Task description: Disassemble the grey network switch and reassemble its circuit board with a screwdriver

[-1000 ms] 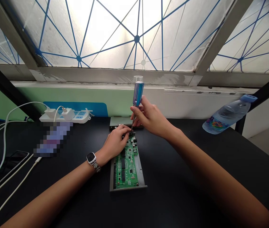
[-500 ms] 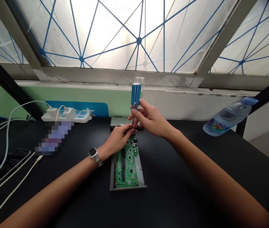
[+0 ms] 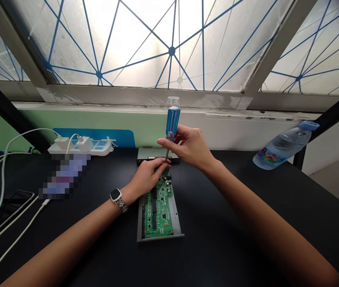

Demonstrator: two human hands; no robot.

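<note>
A screwdriver (image 3: 173,120) with a blue and clear handle stands nearly upright over the far end of a green circuit board (image 3: 161,211). The board lies in a grey metal tray (image 3: 176,213) on the black table. My right hand (image 3: 192,147) is closed around the lower part of the handle, its thumb stretched out to the left. Lower down, the thumb and fingertips of my left hand (image 3: 149,175) are pinched about the shaft. That hand rests over the board's far left side, and its fingers hide the screwdriver's tip. A watch (image 3: 116,195) is on my left wrist.
Behind the board lies a flat grey metal piece (image 3: 148,152). At the left are a white power strip (image 3: 99,147) with plugs, a blurred-out phone-like object (image 3: 64,177) and white cables (image 3: 3,191). A plastic bottle (image 3: 280,147) tilts at the right, by a black post.
My right thumb has opened out from the handle to the left. The screwdriver's top leans slightly more to the right. The left hand keeps its place at the shaft.
</note>
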